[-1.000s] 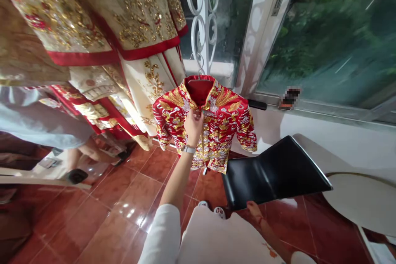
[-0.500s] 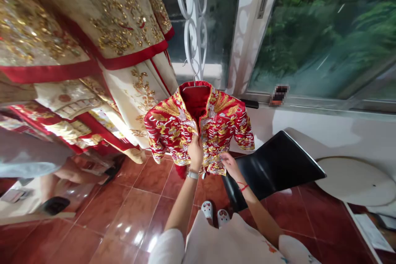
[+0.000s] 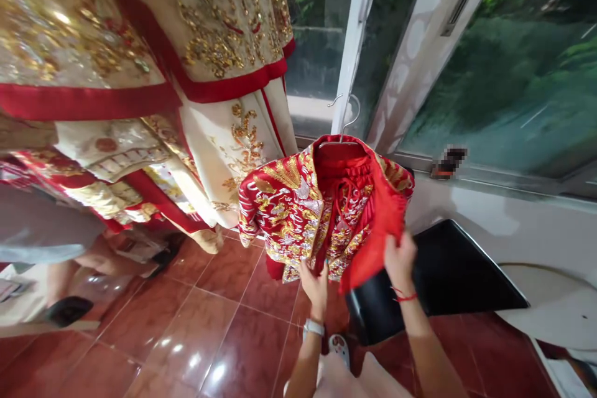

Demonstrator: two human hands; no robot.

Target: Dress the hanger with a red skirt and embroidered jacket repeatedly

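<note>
A red jacket [image 3: 284, 211] with gold and silver embroidery hangs on a wire hanger [image 3: 353, 117], its front parted. My left hand [image 3: 314, 286] is closed on the lower front edge of the left-hand panel, thumb toward the opening. The right-hand panel is folded outward, baring its plain red lining [image 3: 385, 224]; my right hand [image 3: 400, 258] grips that panel's edge. Inside the jacket shows a red embroidered garment [image 3: 357, 189] with a gathered waist and a tied cord. Its lower part is partly hidden behind the jacket and my left hand.
Cream and gold sequined garments with red trim [image 3: 233, 84] hang at the left. A black chair [image 3: 459, 277] stands close on the right, by a round white tabletop [image 3: 555, 305]. Windows [image 3: 513, 68] lie behind. Another person's leg [image 3: 105, 252] shows at far left, above the red tiled floor [image 3: 196, 336].
The jacket front has come apart. My right hand has taken hold of one panel and swung it outward to the right, while my left hand has moved down to the lower front edge.
</note>
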